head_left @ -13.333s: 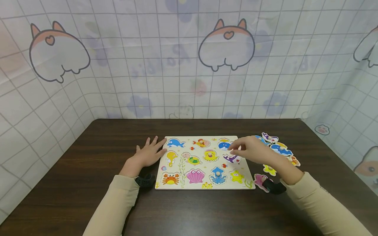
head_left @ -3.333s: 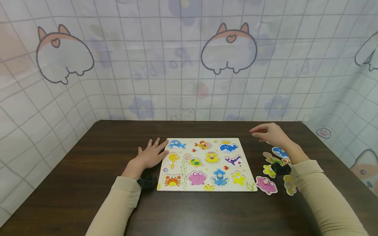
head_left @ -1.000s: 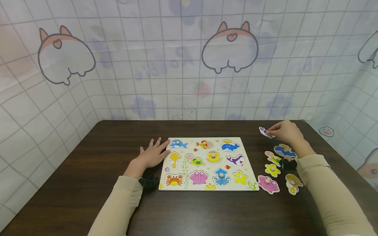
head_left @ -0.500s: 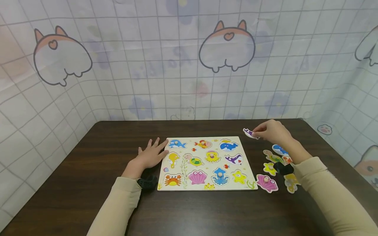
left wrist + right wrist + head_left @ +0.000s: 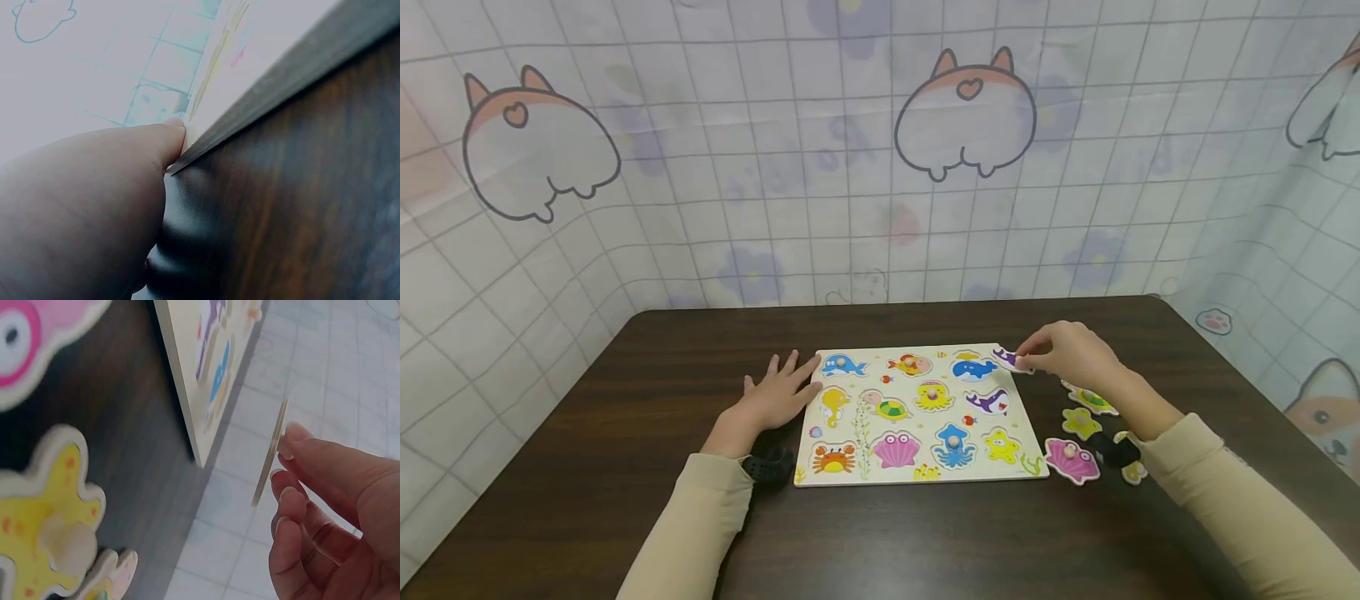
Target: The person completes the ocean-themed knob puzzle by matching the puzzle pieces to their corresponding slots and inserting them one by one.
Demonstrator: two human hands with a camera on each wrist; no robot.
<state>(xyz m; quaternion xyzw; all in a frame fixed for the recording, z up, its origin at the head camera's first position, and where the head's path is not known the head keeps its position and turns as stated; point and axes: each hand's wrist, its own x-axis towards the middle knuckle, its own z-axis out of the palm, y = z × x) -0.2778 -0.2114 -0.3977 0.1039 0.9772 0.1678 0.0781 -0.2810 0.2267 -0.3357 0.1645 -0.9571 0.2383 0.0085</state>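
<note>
My right hand (image 5: pixel 1071 357) pinches a purple whale puzzle piece (image 5: pixel 1009 360) by its small wooden knob, over the upper right corner of the puzzle board (image 5: pixel 910 483). In the right wrist view the piece (image 5: pixel 271 453) is seen edge-on, apart from the board. Just below it on the board is the purple whale's spot (image 5: pixel 987 402). My left hand (image 5: pixel 773 398) lies with spread, straight fingers at the board's left edge, its fingertips touching the board. Knobbed pieces sit in the board: a blue dolphin (image 5: pixel 842 365), a fish (image 5: pixel 910 365), an octopus (image 5: pixel 933 396) and a squid (image 5: pixel 953 447).
Right of the board lie a pink shell piece (image 5: pixel 1072 461), a yellow starfish piece (image 5: pixel 1081 422) and a turtle piece (image 5: pixel 1090 400). The right wrist and its black strap (image 5: pixel 1116 450) partly cover a yellow piece (image 5: pixel 1134 472). A patterned curtain (image 5: pixel 880 208) stands behind the dark table (image 5: pixel 880 542).
My right hand has picked up the purple whale piece at the far right and carried it left to the board's corner. The blue dolphin has gained its knobbed piece. The left hand stays put.
</note>
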